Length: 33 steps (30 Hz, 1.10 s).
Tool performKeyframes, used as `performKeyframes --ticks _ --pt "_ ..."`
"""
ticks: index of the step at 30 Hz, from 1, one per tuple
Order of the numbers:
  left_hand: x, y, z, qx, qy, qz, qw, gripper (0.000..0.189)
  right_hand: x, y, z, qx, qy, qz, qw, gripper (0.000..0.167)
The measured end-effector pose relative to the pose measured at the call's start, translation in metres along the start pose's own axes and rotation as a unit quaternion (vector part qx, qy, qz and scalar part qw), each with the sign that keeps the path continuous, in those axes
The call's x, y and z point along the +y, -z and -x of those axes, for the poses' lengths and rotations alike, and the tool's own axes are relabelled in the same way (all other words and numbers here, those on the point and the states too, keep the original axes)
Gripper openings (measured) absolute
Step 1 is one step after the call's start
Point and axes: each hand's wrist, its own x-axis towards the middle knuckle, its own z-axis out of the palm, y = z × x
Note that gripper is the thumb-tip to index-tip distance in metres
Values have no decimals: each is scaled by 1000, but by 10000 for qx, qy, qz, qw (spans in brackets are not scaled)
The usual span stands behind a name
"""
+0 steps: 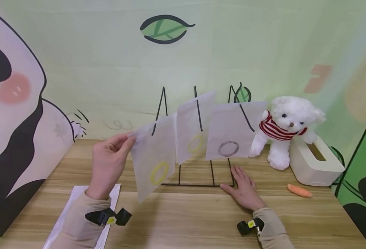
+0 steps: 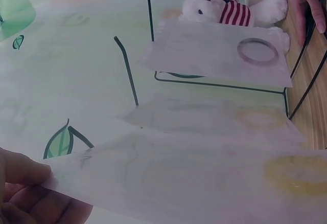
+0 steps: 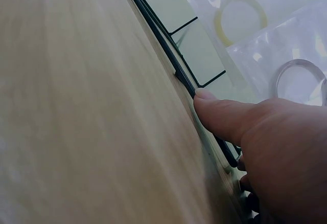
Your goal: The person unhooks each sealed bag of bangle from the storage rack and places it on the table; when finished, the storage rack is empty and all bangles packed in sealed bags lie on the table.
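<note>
A black wire display rack [image 1: 195,185] with several prongs stands on the table. Three translucent plastic bags hang from it. My left hand [image 1: 112,160] pinches the upper outer corner of the left bag [image 1: 151,145], which holds a yellow ring [image 1: 159,173] and hangs tilted on its prong. The middle bag [image 1: 187,117] has another yellow ring [image 1: 196,144]; the right bag [image 1: 223,121] contains a purplish-grey ring [image 1: 228,148]. My right hand [image 1: 243,188] rests at the rack's front right corner, its thumb [image 3: 225,119] pressing the base bar and the fingers extended along the side.
A white teddy bear [image 1: 279,154] in a striped shirt leans by a cream tissue box [image 1: 316,169] at the right. In front of the box lies an orange carrot-shaped item [image 1: 299,190]. A flat white sheet [image 1: 112,193] is under my left forearm. A printed backdrop [image 1: 108,52] stands behind.
</note>
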Motion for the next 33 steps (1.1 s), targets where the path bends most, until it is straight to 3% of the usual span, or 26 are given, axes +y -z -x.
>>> performKeyframes --ticks 33 --pt "1 7 14 79 154 -78 9998 25 2 0 0 -38 6 1 10000 88"
